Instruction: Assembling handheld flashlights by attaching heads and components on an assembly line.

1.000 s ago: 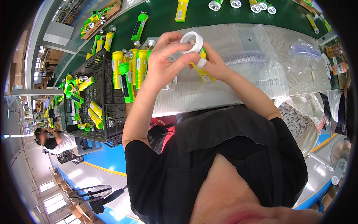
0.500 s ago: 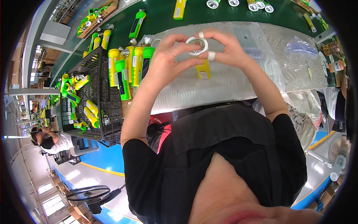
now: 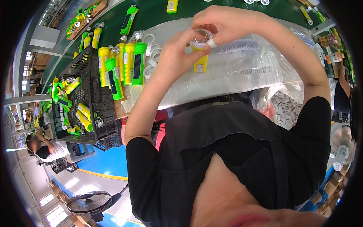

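Note:
My left hand (image 3: 177, 56) and my right hand (image 3: 223, 20) meet over the bench, both pinching a white plastic ring with a clear lens (image 3: 200, 38). This ring sits on the top end of a yellow flashlight body (image 3: 199, 62) that stands between my fingers. A white finger cot covers one right fingertip. Under my hands lies a crinkled clear plastic sheet (image 3: 242, 68) with a row of clear lenses (image 3: 236, 47) stacked on it.
Several yellow and green flashlights (image 3: 124, 62) lie left of my hands beside loose white rings (image 3: 151, 56). A black crate (image 3: 85, 102) holds more flashlights. A bag of white rings (image 3: 285, 108) sits at right. Another person (image 3: 43, 147) works at far left. A floor fan (image 3: 90, 202) stands below.
Both hands have shifted right and farther away with the ring. The ring has gone from being held up in the fingers to sitting on the yellow flashlight's end.

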The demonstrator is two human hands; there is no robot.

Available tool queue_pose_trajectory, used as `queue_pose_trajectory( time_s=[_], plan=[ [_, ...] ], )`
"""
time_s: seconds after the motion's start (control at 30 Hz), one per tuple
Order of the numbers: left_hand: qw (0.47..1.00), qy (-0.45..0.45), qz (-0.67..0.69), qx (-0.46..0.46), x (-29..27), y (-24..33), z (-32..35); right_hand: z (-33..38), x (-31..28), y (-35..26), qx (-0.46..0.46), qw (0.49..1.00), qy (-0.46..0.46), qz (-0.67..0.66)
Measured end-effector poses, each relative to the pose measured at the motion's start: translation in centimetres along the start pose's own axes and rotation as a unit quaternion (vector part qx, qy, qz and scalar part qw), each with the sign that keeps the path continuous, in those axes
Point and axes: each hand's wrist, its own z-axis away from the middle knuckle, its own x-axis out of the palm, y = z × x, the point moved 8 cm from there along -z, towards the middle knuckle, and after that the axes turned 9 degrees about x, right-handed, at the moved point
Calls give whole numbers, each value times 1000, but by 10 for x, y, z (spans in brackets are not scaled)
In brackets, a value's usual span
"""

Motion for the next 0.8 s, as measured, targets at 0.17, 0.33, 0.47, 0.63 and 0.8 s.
queue_pose_trajectory(
  time_s=[0.17,0.33,0.47,0.63,0.8],
  plan=[
    [998,34,8,56,-1,5,-1,3,-12,-11,-28,999,-17,19],
    [997,40,-61,39,2,6,1,3,-7,6,26,993,75,87],
    [995,72,-60,33,5,-6,0,9,-1,17,191,954,200,118],
    [996,75,-50,2,4,-9,3,15,-10,-14,3,970,230,75],
    [992,95,-71,39,5,2,0,2,9,18,119,986,77,85]
  ],
)
